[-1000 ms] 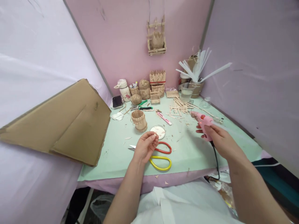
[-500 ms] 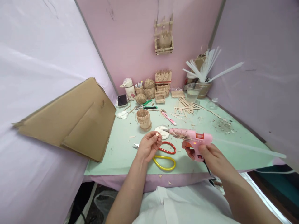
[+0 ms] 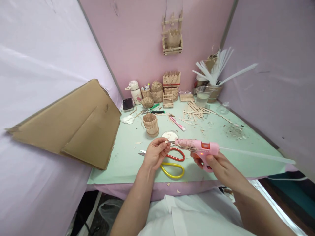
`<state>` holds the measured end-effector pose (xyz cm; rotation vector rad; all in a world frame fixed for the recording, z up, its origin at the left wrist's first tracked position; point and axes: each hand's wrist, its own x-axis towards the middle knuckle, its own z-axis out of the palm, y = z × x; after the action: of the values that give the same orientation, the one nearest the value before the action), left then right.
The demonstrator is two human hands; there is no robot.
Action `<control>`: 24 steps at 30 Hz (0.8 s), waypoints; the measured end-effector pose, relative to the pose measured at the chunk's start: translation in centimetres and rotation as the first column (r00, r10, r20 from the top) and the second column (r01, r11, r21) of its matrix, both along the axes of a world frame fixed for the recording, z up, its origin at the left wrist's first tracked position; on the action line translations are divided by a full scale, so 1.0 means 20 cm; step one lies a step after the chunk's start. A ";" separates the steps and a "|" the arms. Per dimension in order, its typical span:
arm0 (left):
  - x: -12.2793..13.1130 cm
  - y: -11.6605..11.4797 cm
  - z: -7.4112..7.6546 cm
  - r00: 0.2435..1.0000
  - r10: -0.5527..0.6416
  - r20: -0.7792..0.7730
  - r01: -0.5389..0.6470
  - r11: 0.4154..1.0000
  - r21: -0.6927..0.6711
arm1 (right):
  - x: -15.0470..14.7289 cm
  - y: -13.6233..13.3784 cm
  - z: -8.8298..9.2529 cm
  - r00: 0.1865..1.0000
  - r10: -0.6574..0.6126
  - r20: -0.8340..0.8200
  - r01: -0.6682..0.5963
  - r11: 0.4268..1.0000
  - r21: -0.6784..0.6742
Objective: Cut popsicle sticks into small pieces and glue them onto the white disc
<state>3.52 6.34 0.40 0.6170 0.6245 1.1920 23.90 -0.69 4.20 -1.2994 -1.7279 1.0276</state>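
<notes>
My left hand (image 3: pixel 157 153) pinches a small pale wooden piece (image 3: pixel 166 142) between thumb and fingertips. My right hand (image 3: pixel 216 165) is wrapped round the handle of a pink hot glue gun (image 3: pixel 197 146), whose orange light is lit. The gun's metal nozzle reaches the small piece; whether it touches cannot be made out. A long clear glue stick (image 3: pixel 256 155) juts from the gun's back. Under my left hand lie scissors with one red and one yellow handle (image 3: pixel 176 177). Just beyond stands a round cup made of craft sticks (image 3: pixel 151 125), near a white round dish (image 3: pixel 169 135).
Pliers (image 3: pixel 157 112), a pink pen-like cutter (image 3: pixel 177 124) and a pile of craft sticks (image 3: pixel 194 110) lie farther back. A cardboard sheet (image 3: pixel 81 124) leans at the left. Along the back are a bottle (image 3: pixel 135 93), twine balls and a plastic cup (image 3: pixel 203 96).
My right hand has brought the glue gun left and slightly down, so its nozzle now meets or nearly meets the small wooden piece. My left hand keeps its pinch in nearly the same place.
</notes>
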 end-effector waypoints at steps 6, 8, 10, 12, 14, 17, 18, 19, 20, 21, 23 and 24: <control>0.00 0.00 0.00 1.000 0.002 -0.010 -0.002 1.000 0.015 | -0.01 0.00 -0.01 1.000 -0.021 0.008 0.021 1.000 0.000; 0.00 0.00 0.00 1.000 0.010 -0.005 -0.010 1.000 0.014 | -0.01 0.00 -0.02 1.000 -0.022 0.006 0.022 1.000 0.002; 0.00 0.00 0.00 1.000 0.018 0.000 -0.018 1.000 0.009 | 0.00 0.00 -0.02 1.000 -0.019 0.002 0.019 1.000 -0.001; 0.00 0.00 0.00 1.000 0.025 0.002 -0.025 1.000 0.005 | 0.00 0.00 -0.02 1.000 -0.019 -0.001 0.019 1.000 -0.005; 0.01 0.00 0.00 1.000 0.028 0.001 -0.028 1.000 0.005 | -0.01 0.00 -0.02 1.000 -0.018 0.001 0.018 1.000 -0.006; 0.01 0.00 0.00 0.999 0.031 -0.006 -0.031 1.000 -0.002 | -0.01 0.00 -0.01 1.000 -0.014 0.000 0.014 1.000 -0.009; 0.01 0.00 0.00 0.999 0.033 -0.007 -0.033 0.999 -0.003 | -0.01 -0.01 0.00 1.000 -0.015 0.001 0.015 1.000 -0.014; 0.01 0.00 0.00 0.999 0.032 -0.007 -0.032 0.999 -0.004 | -0.01 -0.01 0.00 1.000 -0.017 0.001 0.017 1.000 -0.016; 0.01 0.00 0.00 0.999 0.031 -0.007 -0.031 1.000 -0.003 | -0.01 -0.01 0.00 1.000 -0.020 0.000 0.020 1.000 -0.016; 0.01 0.00 0.00 0.999 0.032 -0.006 -0.032 0.999 -0.002 | -0.01 -0.01 0.00 1.000 -0.023 -0.002 0.023 1.000 -0.014; 0.01 0.00 0.00 0.999 0.034 -0.008 -0.034 0.999 -0.001 | -0.01 -0.01 0.00 1.000 -0.020 -0.006 0.020 1.000 -0.008; 0.01 0.00 0.00 0.999 0.036 -0.012 -0.036 0.999 -0.001 | -0.01 0.00 0.00 1.000 -0.014 -0.005 0.014 1.000 -0.007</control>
<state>3.67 6.31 0.42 0.6144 0.6492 1.2222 23.67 -0.78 4.21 -1.3097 -1.7106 1.0288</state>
